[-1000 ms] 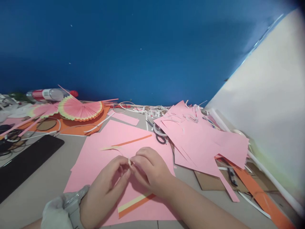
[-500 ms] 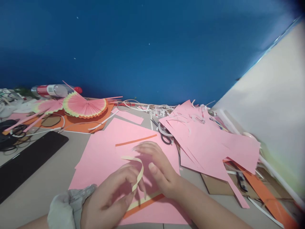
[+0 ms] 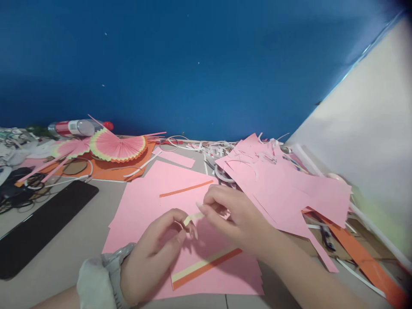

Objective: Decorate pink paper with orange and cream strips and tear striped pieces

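Observation:
A narrow pale yellow paper strip (image 3: 194, 217) spans the short gap between my two hands, above pink paper. Its left end is pinched in the curled fingers of my left hand (image 3: 154, 253). My right hand (image 3: 236, 214) is closed on the other end, which its fingers hide. Below lies a pink paper sheet (image 3: 141, 201) with a thin orange strip (image 3: 186, 189) across its upper part. Nearer to me, a yellow band (image 3: 193, 269) and an orange band (image 3: 206, 269) run side by side, slanting up to the right beneath my hands.
A black phone-like slab (image 3: 48, 227) lies at left. Behind it are pleated pink paper fans (image 3: 119, 148) and a bottle (image 3: 75, 127). Cut pink sheets (image 3: 283, 189) cover scissors (image 3: 223, 174) at right, near a cutter knife (image 3: 327, 238). White paper scraps (image 3: 219, 150) lie along the blue wall.
My right hand has moved from hovering open to a closed pinch on the yellow strip's free end. The strip, curled up before, is now drawn out between both hands.

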### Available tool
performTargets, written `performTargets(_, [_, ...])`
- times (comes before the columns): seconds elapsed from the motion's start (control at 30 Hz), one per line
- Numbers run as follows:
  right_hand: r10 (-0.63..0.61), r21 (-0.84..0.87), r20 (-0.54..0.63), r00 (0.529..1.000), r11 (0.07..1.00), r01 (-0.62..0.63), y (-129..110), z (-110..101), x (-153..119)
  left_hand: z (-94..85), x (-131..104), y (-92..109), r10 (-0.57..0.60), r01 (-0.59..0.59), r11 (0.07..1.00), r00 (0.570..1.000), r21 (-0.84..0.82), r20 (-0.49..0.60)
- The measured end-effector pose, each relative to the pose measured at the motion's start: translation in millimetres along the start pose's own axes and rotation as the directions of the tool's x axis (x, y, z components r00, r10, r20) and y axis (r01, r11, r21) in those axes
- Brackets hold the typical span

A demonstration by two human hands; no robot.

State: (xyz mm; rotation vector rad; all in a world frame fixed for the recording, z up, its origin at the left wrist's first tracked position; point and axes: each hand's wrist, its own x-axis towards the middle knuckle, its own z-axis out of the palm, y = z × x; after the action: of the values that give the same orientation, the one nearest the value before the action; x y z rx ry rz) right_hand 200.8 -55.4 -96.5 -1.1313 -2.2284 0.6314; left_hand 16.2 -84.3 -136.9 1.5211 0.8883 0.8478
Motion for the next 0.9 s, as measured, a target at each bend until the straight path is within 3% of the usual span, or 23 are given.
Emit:
performTargets(0.1, [-0.059,-0.19,-0.009,0.998,0.98,0.056,-21,-25,-4,-9.5,4,16,-0.096,0.096,0.99,0.995,0.1,-0.004])
performTargets(0.17, [-0.004,-0.236,-0.016,1.0,0.972,0.0,-32,-39,-8,-20.8,1,21,-0.123,0.099,0.956,0.99,0.277,0.07])
performTargets(0.27, [0.206,-0.209,0.064,0.977,0.96,-0.189,-42,-55,-15,-36.3,-10,14,-0.005,-0.17,0.748,0.965,0.642,0.261])
performTargets(0.33, [0.297,-0.181,0.137,0.945,0.945,-0.271,-48,-57,-17,-40.0,-20,5,0.09,-0.323,0.619,0.935,0.716,0.343])
performTargets(0.37, [0.319,-0.165,0.169,0.933,0.942,-0.292,-50,-56,-17,-39.6,-25,3,0.142,-0.3,0.623,0.952,0.723,0.273])
performTargets(0.43, [0.324,-0.133,0.232,0.917,0.945,-0.3,-56,-49,-15,-35.9,-32,4,0.163,-0.219,0.75,0.976,0.624,0.147])
performTargets(0.53, [0.303,-0.1,0.316,0.899,0.953,-0.285,-66,-34,-12,-29.8,-37,18,0.038,-0.066,0.917,0.996,0.393,0.078])
performTargets(0.67, [0.296,-0.056,0.339,0.893,0.954,-0.295,-73,-25,-10,-28.8,-39,37,-0.035,0.03,0.892,0.999,0.45,0.003])
performTargets(0.77, [0.332,-0.029,0.326,0.885,0.939,-0.342,-74,-28,-13,-29.7,-40,45,0.15,-0.152,0.798,0.987,0.583,0.052])
performTargets(0.83, [0.372,0.0,0.305,0.877,0.921,-0.39,-73,-29,-14,-28.1,-39,47,0.315,-0.325,0.675,0.939,0.662,0.139])
performTargets(0.9, [0.392,0.011,0.259,0.883,0.913,-0.408,-72,-27,-14,-24.5,-37,48,0.387,-0.413,0.578,0.898,0.704,0.209])
